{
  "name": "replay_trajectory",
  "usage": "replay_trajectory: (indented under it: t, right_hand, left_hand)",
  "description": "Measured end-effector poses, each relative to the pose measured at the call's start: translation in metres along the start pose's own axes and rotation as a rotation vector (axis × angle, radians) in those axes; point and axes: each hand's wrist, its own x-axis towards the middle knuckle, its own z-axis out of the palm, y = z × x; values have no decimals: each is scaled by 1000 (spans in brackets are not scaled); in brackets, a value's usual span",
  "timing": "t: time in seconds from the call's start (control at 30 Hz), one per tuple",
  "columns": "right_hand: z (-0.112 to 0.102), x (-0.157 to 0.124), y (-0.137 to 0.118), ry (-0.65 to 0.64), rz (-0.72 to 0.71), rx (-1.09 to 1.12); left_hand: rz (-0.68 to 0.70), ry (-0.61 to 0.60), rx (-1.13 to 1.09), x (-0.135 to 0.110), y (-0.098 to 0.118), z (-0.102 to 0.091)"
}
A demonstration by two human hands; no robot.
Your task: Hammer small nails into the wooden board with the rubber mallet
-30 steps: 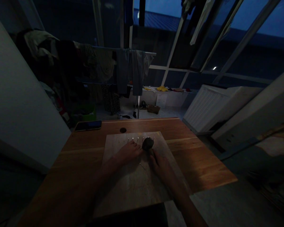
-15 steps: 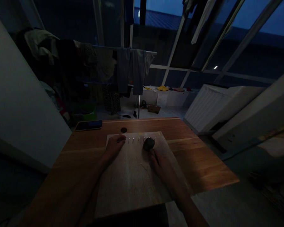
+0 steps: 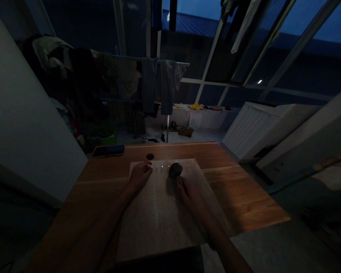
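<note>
A pale wooden board [image 3: 159,223] lies on the brown table [image 3: 238,197]. A short row of nails [image 3: 161,169] stands upright near the board's far edge. My right hand [image 3: 189,193] is closed round the handle of a hammer, whose dark head [image 3: 175,170] is at the row, over or on one nail. My left hand [image 3: 140,176] lies on the board's far left corner with its fingers loosely spread, the tips beside the leftmost nail. One loose nail [image 3: 172,197] lies on the board by my right hand. The light is very dim.
A dark phone [image 3: 108,151] lies at the table's far left corner, and a small dark disc [image 3: 150,156] sits just beyond the board. Behind the table stand a clothes rack [image 3: 147,83] hung with laundry, a white radiator [image 3: 250,129] and large windows.
My left hand has gone from beside the hammer head to the board's far left corner. The hammer head has shifted slightly left along the nail row.
</note>
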Motion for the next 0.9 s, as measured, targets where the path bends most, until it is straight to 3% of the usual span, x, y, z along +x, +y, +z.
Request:
replay_trajectory:
  t: [0.27, 0.43, 0.7, 0.9]
  right_hand:
    - [17, 39, -50, -1, -94, -49]
    - [32, 49, -63, -61, -145, -117]
    - [40, 47, -55, -79, -127, -142]
    - [13, 25, -28, -32, -91, -6]
  left_hand:
    - [-43, -20, -100, -2, 2, 1]
    - [-93, -42, -40, 0, 1, -1]
    - [-47, -44, -24, -2, 6, -4]
    - [3, -38, 1, -5, 2, 0]
